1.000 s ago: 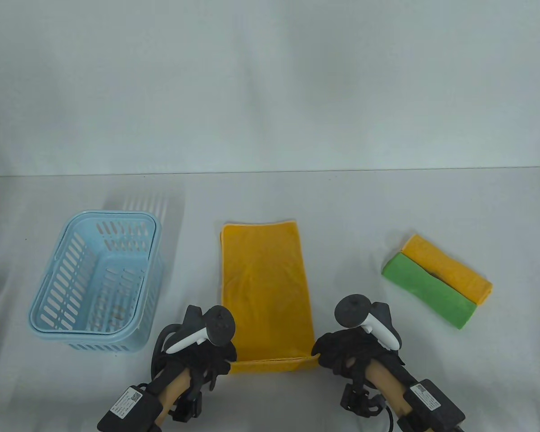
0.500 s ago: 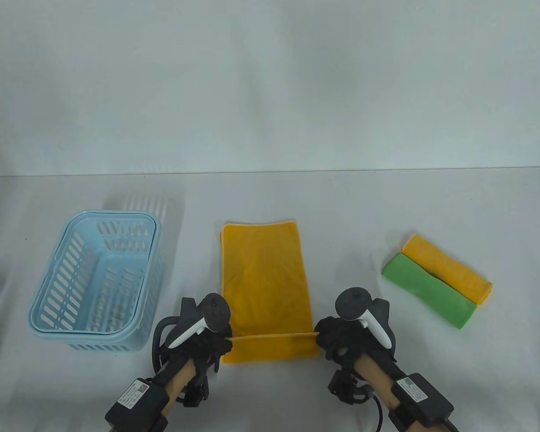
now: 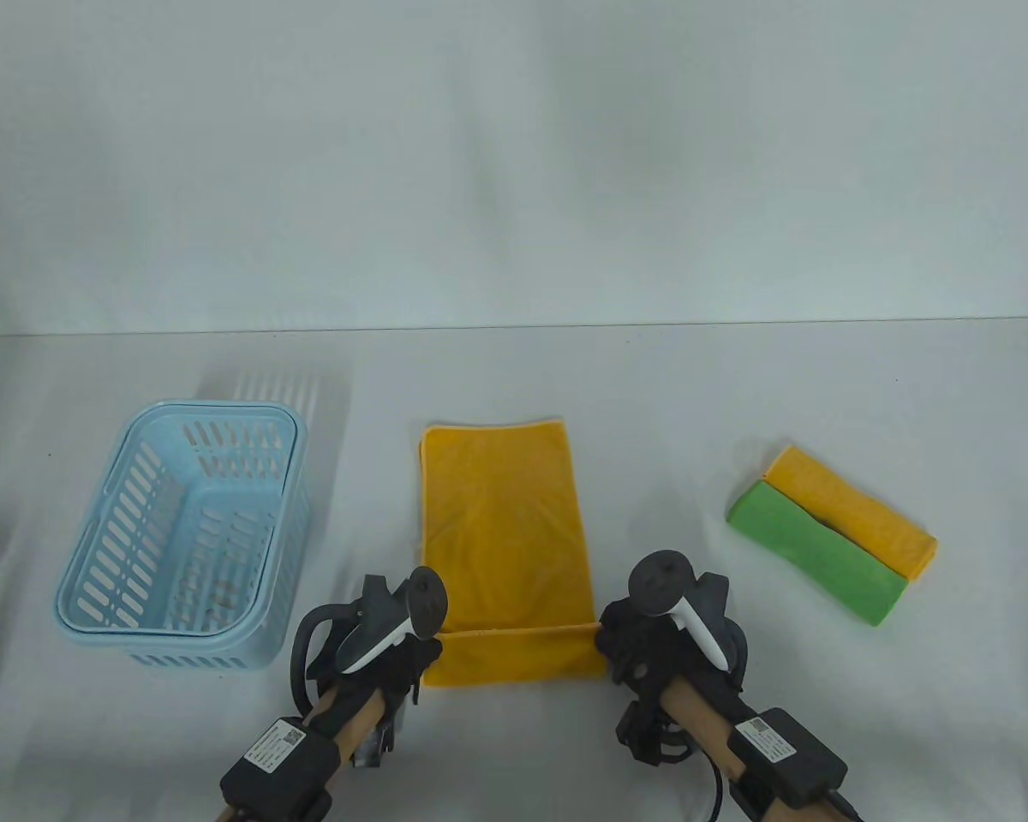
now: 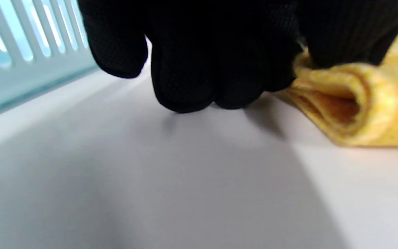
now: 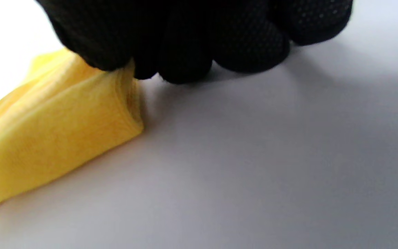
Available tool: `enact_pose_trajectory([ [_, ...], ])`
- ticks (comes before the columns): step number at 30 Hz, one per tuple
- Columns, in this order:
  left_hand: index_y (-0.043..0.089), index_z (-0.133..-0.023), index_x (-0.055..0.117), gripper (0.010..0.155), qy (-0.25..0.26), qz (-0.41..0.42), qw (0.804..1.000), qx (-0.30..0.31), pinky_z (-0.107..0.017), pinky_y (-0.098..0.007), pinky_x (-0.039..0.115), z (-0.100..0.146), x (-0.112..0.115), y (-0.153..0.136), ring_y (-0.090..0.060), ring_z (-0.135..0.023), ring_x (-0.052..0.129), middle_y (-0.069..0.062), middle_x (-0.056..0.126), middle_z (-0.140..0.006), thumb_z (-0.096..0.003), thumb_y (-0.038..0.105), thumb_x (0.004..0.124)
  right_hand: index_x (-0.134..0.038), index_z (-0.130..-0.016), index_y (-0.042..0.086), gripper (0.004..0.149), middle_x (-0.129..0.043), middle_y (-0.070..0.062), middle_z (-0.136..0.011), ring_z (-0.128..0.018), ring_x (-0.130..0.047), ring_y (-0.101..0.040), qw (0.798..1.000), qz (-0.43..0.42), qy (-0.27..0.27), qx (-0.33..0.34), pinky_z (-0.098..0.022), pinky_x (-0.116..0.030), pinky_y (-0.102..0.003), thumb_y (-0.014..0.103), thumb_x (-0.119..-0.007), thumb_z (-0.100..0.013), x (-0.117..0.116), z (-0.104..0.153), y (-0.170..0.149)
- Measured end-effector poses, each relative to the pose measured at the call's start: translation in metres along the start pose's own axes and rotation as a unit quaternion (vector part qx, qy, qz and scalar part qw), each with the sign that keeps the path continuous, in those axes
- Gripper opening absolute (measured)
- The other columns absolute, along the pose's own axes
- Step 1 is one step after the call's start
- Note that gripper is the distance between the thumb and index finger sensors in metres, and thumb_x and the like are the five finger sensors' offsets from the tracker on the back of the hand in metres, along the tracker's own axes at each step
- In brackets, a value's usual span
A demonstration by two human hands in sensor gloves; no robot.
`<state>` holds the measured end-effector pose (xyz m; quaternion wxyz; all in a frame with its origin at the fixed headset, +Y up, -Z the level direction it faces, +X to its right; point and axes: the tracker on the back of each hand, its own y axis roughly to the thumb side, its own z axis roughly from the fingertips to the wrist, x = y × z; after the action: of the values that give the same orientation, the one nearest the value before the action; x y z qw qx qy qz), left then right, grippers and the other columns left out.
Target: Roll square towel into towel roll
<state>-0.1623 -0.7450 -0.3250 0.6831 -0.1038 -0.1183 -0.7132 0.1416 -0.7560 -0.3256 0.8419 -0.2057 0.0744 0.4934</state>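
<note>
Change noted: a second ago the near edge of the yellow towel (image 3: 504,548) was only just lifted at the hands; it has since been turned over away from the person and now lies as a first fold across the towel's width, forming a short doubled band (image 3: 514,658) between the two hands. Both hands have travelled forward with it.

Left hand (image 3: 398,664): fingers curled, pinching the left end of the fold; the left wrist view shows the layered loop of cloth (image 4: 351,103) gripped at its end, fingertips touching the table (image 4: 150,180).

Right hand (image 3: 642,651): fingers curled, pinching the right end of the fold (image 5: 81,114) in like manner.

Towel position: flat on the table, extending away from the hands, the turned edge directly between them.

Assessment: the roll is begun but only its first turn is laid; most of the length remains flat. The fold looks loose and flattened, so it likely needs tightening before rolling onward.
</note>
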Motion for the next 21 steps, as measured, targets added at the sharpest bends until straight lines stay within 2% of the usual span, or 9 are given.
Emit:
enact_pose_trajectory([
  [6, 0.033, -0.093, 0.075, 0.063, 0.006, 0.035, 0.999, -0.003, -0.067, -0.050, 0.073, 0.001, -0.005, -0.009, -0.020, -0.076, 0.097, 0.008, 0.090, -0.087, -0.0353, 0.056, 0.078, -0.078, -0.081, 0.030, 0.053, -0.090, 0.003, -0.074, -0.059, -0.090, -0.025, 1.000, -0.029, -0.004, -0.003, -0.053, -0.073, -0.051, 0.049, -0.082, -0.032, 0.008, 0.001, -0.005],
  [14, 0.032, -0.097, 0.073, 0.070, 0.040, 0.047, 0.998, 0.019, -0.068, -0.052, 0.072, 0.010, -0.019, -0.012, -0.024, -0.082, 0.095, 0.006, 0.087, -0.094, -0.0324, 0.061, 0.078, -0.074, -0.086, 0.029, 0.060, -0.086, 0.002, -0.084, -0.071, -0.088, -0.028, 0.998, -0.048, -0.026, 0.020, -0.058, -0.070, -0.054, 0.050, -0.082, -0.031, 0.020, 0.012, -0.004],
  [21, 0.032, -0.099, 0.070, 0.076, 0.074, 0.031, 0.994, 0.070, -0.069, -0.053, 0.071, 0.030, -0.031, 0.003, -0.026, -0.087, 0.091, 0.005, 0.083, -0.099, -0.0300, 0.064, 0.078, -0.070, -0.089, 0.030, 0.064, -0.082, 0.002, -0.089, -0.079, -0.085, -0.030, 0.996, -0.014, -0.044, 0.078, -0.061, -0.067, -0.056, 0.052, -0.083, -0.030, 0.021, 0.030, 0.014],
])
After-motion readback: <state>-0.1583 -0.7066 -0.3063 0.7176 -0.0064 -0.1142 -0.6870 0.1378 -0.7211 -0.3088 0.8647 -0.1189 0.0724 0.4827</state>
